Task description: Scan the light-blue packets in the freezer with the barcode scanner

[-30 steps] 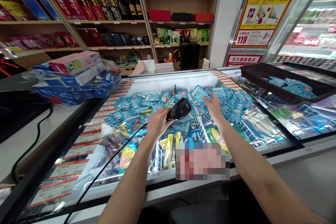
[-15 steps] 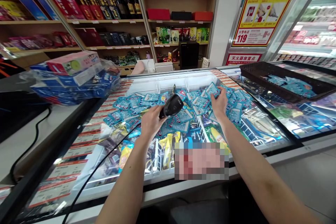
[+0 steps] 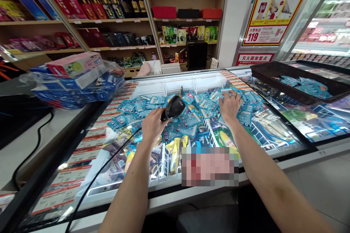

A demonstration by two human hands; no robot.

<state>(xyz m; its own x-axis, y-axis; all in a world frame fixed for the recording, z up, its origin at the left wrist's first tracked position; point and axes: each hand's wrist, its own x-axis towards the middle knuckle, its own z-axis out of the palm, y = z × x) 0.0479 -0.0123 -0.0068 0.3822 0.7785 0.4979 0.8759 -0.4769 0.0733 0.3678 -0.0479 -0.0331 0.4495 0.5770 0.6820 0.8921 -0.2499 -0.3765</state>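
My left hand [image 3: 153, 123] is closed round the handle of a black barcode scanner [image 3: 175, 107], whose head tilts up and to the right. A black cable runs from it down to the lower left. My right hand [image 3: 231, 106] lies over the blue packets [image 3: 209, 105] on the freezer's glass top, fingers apart and their tips touching a packet at the back. Many such packets, with printed labels, are spread from left to right around both hands. Whether a packet is under my right palm is hidden.
Beneath the glass of the chest freezer [image 3: 161, 205] lie colourful wrapped goods and white wire dividers. A brown tray [image 3: 273, 80] with more blue packets stands at right. Plastic-wrapped boxes [image 3: 79, 80] are piled at left. Price labels [image 3: 65, 182] line the left edge; shelves stand behind.
My right hand has let go of the packet it was pinching and now rests flatter over the pile. The scanner in my left hand has shifted slightly left.
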